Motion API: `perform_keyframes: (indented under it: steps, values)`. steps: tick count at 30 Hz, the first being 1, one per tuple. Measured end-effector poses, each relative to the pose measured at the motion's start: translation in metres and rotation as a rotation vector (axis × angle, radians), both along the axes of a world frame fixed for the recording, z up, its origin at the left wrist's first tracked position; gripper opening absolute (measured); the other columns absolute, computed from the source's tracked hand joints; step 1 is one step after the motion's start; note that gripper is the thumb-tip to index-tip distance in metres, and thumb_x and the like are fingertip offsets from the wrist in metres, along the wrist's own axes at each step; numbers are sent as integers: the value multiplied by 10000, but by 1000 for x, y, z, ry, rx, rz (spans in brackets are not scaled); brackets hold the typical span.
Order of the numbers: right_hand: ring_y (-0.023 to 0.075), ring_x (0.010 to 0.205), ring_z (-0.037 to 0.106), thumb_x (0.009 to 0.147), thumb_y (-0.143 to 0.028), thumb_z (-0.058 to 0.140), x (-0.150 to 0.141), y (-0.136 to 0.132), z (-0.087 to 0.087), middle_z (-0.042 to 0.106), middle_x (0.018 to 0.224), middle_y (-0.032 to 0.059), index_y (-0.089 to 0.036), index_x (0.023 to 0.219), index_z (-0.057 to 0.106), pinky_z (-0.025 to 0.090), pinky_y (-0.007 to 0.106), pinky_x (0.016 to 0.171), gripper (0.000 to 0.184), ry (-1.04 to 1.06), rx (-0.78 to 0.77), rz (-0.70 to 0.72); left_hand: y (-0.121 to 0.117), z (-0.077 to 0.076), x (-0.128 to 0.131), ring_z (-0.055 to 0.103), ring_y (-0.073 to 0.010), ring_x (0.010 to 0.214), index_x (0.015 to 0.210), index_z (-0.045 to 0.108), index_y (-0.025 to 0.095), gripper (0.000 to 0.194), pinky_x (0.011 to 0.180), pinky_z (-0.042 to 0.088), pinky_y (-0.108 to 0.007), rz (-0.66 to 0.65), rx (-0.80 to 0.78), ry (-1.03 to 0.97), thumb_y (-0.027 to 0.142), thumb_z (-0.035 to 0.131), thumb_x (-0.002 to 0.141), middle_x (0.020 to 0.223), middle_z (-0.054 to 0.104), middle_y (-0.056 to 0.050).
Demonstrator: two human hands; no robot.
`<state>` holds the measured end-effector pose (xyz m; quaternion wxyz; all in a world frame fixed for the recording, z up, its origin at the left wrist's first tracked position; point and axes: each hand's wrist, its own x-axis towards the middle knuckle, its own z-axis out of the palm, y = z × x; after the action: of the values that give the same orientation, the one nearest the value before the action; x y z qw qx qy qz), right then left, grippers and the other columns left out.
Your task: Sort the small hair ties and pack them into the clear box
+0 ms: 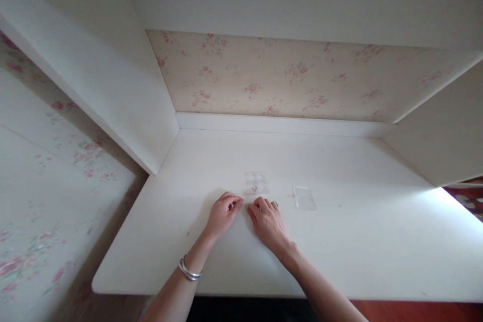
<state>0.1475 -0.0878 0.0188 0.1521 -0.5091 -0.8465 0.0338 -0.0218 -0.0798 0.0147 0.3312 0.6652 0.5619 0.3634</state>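
My left hand (222, 216), a silver bangle on its wrist, is closed with thumb and index finger pinched together just above the desk. Whatever lies in that pinch is too small to make out. Close beside it, my right hand (268, 224) rests with fingers curled and its fingertips pressed down near the desk top; what they hold, if anything, is hidden. A bit of green shows at one of its fingers. Just beyond both hands lies a small clear plastic case (256, 181) with a small round item in its near part. A second flat clear plastic piece (304, 198) lies to the right.
The white desk (362, 246) has a rounded front left corner. White panels (113, 60) rise at the left and right, and a white shelf board (302, 15) hangs over the back. Floral wallpaper (252, 80) covers the wall. A tiny dark speck (188, 234) lies left of my hands.
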Motion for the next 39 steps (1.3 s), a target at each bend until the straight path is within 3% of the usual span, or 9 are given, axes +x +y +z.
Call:
perform_keyframes:
  steps: [4,12,19,24,33,39]
  values:
    - [172,801,510,918,-200,449,0,0,-3,574,865,45,-222,917,631,319,300,710,184,22,-1,7,0,-1,0,579,-147,746,907,683,207,287,676,453,-261,0,-8,-7,381,457,884,866,636,-42]
    - [154,781,532,933,-275,397,16,13,2,572,860,58,-206,905,658,371,279,722,272,270,19,-92,-5,-3,2,569,-140,738,930,676,222,296,675,453,-255,-52,18,69,376,426,899,869,611,-37]
    - [155,800,541,925,-301,410,20,38,5,574,888,52,-214,927,668,379,286,748,272,260,52,-153,-13,-5,8,572,-154,764,1003,663,298,214,715,447,-271,-157,127,323,286,502,862,927,588,-28]
    - [151,780,556,909,-332,432,21,45,0,583,866,40,-236,884,690,387,290,733,276,270,15,-180,-12,-5,9,576,-155,778,952,672,265,202,724,445,-272,-139,133,348,281,486,874,918,585,-37]
    - [157,774,561,886,-427,442,51,28,-1,584,852,54,-209,858,692,434,280,689,332,565,-6,-305,-11,-5,9,575,-138,767,878,657,234,221,707,440,-251,-112,73,259,293,445,904,891,587,-24]
    - [155,735,551,865,-467,465,73,7,-16,577,837,56,-198,856,696,449,273,645,355,653,-52,-384,-6,-6,9,566,-127,748,864,651,212,259,687,442,-238,-61,35,92,361,443,905,879,575,-26]
